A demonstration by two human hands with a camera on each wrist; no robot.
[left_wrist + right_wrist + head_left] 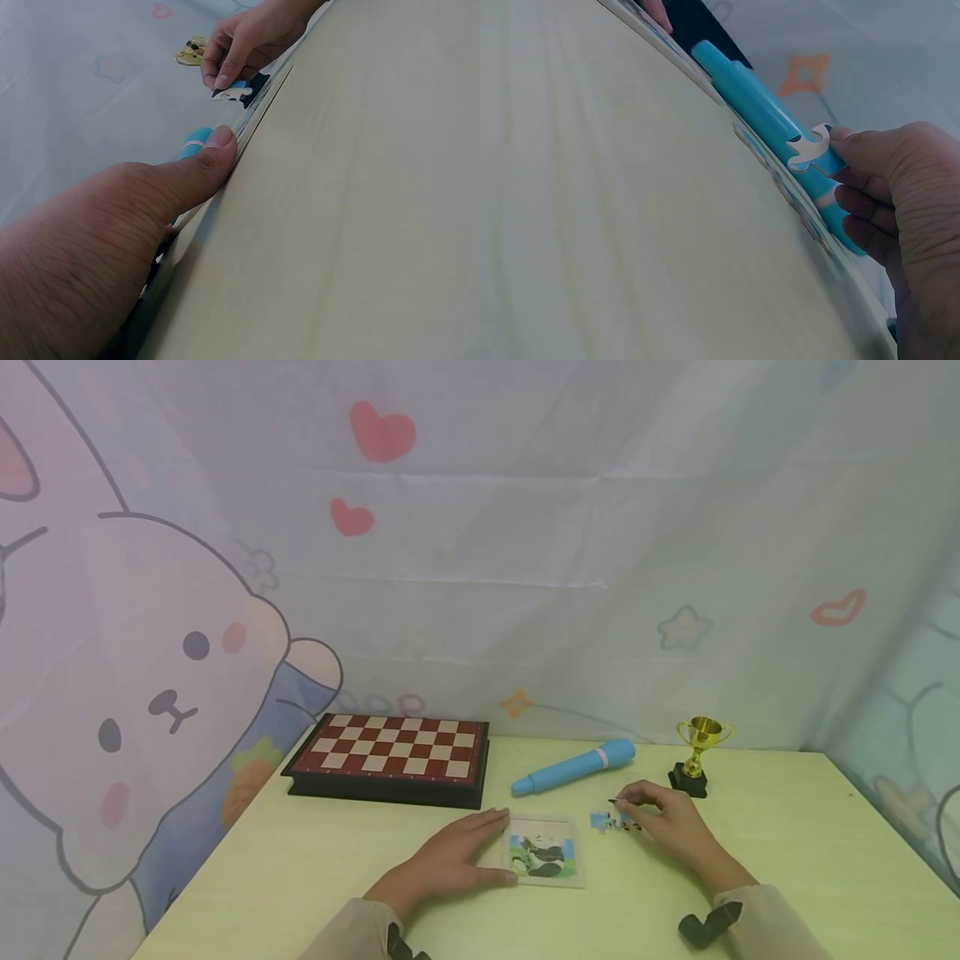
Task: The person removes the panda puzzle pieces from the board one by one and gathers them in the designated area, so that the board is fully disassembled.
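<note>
A small jigsaw puzzle in a pale frame (580, 860) lies on the table, its lower part filled with a green, black and white picture (542, 858). At the frame's left side rests my left hand (450, 857), thumb and fingers spread and touching its corners. My right hand (671, 828) pinches a jigsaw piece (810, 154) between thumb and fingertips, lifted above the table. That piece looks white, black and blue in the right wrist view. Beneath the right fingertips lie several loose jigsaw pieces (599, 821), partly hidden by the hand.
A red and white chessboard box (390, 752) stands at the back left. Behind the puzzle lies a blue pen-shaped object (570, 770). Just beyond my right hand is a gold trophy cup (701, 745) on a black base. A printed cloth (525, 610) hangs behind the table.
</note>
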